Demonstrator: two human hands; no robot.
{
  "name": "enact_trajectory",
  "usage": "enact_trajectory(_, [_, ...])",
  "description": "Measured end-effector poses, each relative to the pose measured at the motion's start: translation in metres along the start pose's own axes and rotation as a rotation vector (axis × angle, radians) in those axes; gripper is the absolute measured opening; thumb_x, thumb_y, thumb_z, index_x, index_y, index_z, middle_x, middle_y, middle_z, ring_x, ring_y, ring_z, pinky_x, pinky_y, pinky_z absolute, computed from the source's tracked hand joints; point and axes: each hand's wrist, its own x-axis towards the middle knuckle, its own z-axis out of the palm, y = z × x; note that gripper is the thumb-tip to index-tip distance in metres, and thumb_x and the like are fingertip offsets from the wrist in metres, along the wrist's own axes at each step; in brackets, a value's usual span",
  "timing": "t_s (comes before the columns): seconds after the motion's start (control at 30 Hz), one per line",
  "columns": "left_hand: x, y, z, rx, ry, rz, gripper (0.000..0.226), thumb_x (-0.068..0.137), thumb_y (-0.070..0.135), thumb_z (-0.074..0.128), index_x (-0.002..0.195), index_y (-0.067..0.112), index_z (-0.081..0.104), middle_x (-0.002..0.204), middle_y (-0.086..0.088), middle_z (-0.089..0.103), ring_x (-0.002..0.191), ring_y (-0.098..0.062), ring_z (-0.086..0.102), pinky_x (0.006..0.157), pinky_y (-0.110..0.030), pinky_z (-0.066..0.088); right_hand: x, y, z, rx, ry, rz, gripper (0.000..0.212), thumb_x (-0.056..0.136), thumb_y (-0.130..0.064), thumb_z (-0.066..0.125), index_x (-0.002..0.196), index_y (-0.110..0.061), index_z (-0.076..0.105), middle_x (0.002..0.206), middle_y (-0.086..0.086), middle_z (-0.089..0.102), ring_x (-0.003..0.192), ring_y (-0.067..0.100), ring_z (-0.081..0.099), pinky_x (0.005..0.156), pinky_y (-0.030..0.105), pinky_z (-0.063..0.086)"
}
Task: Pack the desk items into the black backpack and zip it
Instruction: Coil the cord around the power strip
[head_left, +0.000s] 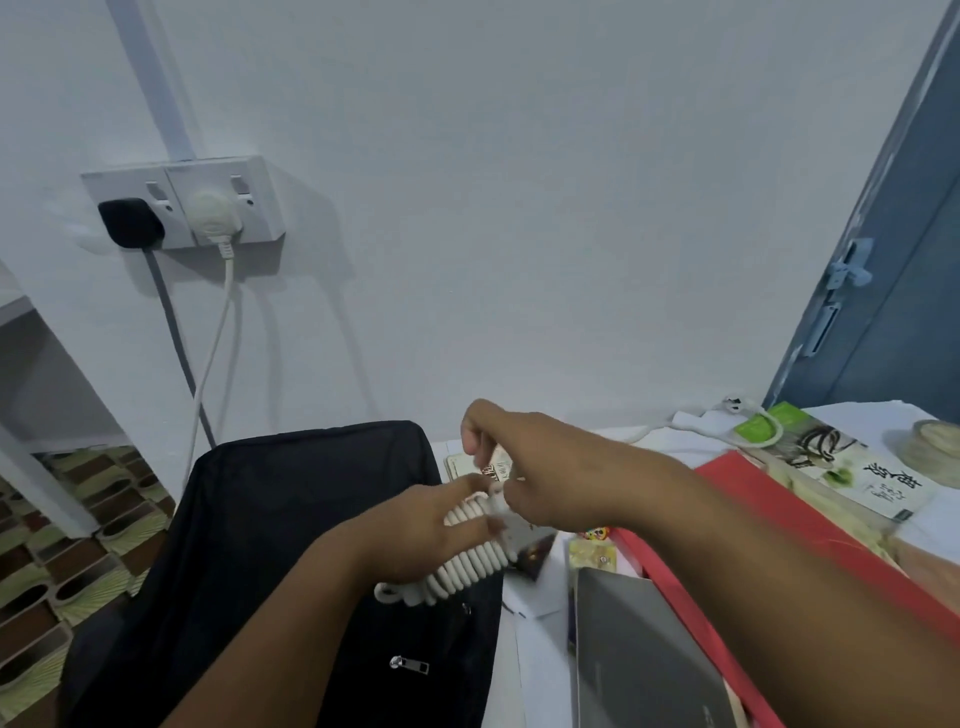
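The black backpack (270, 545) stands at the desk's left edge, with a silver zipper pull (409, 664) on its front. Above its right side my left hand (415, 535) holds a coiled white cable (467, 564) wound in many loops. My right hand (535, 478) reaches in from the right and pinches the cable's end at the top of the coil. Both hands meet over the backpack's right edge.
On the desk to the right lie a grey laptop (644, 654), a red folder (795, 530), a green-and-white box (841, 467), small cards (592, 551) and another white cable (711, 426). A wall socket (187, 202) with two plugs is up left; patterned floor lower left.
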Motion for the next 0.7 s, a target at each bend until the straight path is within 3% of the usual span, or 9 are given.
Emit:
enact_trajectory(0.1, [0.003,-0.015,0.01,0.049,0.221,0.005,0.042,0.095,0.064,0.047,0.135,0.05,0.04,0.102,0.008,0.065,0.079,-0.009,0.066,0.069,-0.032,0.055,0.002,0.025,0.011,0.053,0.142,0.058,0.036,0.091,-0.007,0.051,0.112,-0.035,0.045,0.11,-0.011,0.055,0.078,0.019,0.062,0.069,0.038,0.055])
enact_trajectory(0.2, [0.007,-0.025,0.02,0.088,0.363,-0.021,0.045,0.089,0.072,0.043,0.129,0.052,0.042,0.108,0.014,0.063,0.093,-0.007,0.063,0.08,-0.039,0.055,0.006,0.043,0.023,-0.14,0.197,0.143,0.019,0.099,-0.024,0.048,0.112,-0.033,0.057,0.106,-0.005,0.066,0.083,0.014,0.061,0.079,0.037,0.052])
enact_trajectory(0.27, [0.01,-0.027,0.026,-0.092,0.388,-0.035,0.033,0.092,0.065,0.048,0.121,0.049,0.048,0.099,0.009,0.069,0.085,-0.008,0.068,0.076,-0.04,0.058,0.006,0.042,0.037,-0.193,0.171,0.131,0.018,0.099,-0.026,0.048,0.111,-0.035,0.058,0.098,-0.005,0.068,0.084,0.017,0.061,0.078,0.039,0.052])
enact_trajectory(0.33, [0.009,-0.025,0.03,-0.333,0.39,-0.043,0.015,0.1,0.046,0.054,0.114,0.041,0.055,0.093,0.0,0.072,0.078,-0.013,0.071,0.073,-0.039,0.061,0.005,0.035,0.048,-0.114,0.15,0.064,0.019,0.099,-0.023,0.048,0.11,-0.032,0.059,0.094,-0.004,0.067,0.083,0.017,0.06,0.077,0.04,0.052])
enact_trajectory(0.43, [0.002,-0.016,0.03,-0.618,0.328,-0.021,0.019,0.104,0.035,0.05,0.118,0.026,0.059,0.096,-0.01,0.073,0.081,-0.023,0.073,0.071,-0.039,0.062,0.004,0.042,0.049,0.041,0.216,-0.011,0.029,0.099,-0.018,0.049,0.118,-0.036,0.062,0.097,-0.011,0.067,0.088,0.007,0.061,0.081,0.036,0.053])
enact_trajectory(0.5, [-0.002,-0.012,0.027,-0.687,0.334,-0.034,0.022,0.105,0.034,0.047,0.118,0.024,0.062,0.099,-0.01,0.073,0.084,-0.021,0.073,0.072,-0.035,0.061,0.005,0.055,0.049,0.07,0.301,-0.066,0.035,0.1,-0.017,0.051,0.124,-0.04,0.063,0.098,-0.012,0.065,0.092,0.006,0.06,0.084,0.033,0.051])
enact_trajectory(0.6, [-0.003,-0.008,0.027,-0.773,0.381,-0.061,0.024,0.106,0.037,0.045,0.111,0.028,0.066,0.106,-0.013,0.072,0.095,-0.031,0.071,0.084,-0.051,0.059,0.005,0.057,0.062,0.155,0.377,-0.114,0.04,0.102,-0.015,0.052,0.134,-0.036,0.061,0.099,-0.004,0.059,0.095,0.005,0.056,0.089,0.028,0.048])
enact_trajectory(0.7, [-0.004,-0.002,0.026,-1.001,0.331,-0.071,0.03,0.105,0.042,0.044,0.116,0.023,0.066,0.109,-0.022,0.07,0.093,-0.04,0.068,0.085,-0.061,0.056,0.005,0.037,0.077,0.39,0.446,-0.11,0.04,0.102,-0.011,0.052,0.135,-0.032,0.061,0.101,-0.006,0.053,0.097,0.001,0.054,0.087,0.016,0.044])
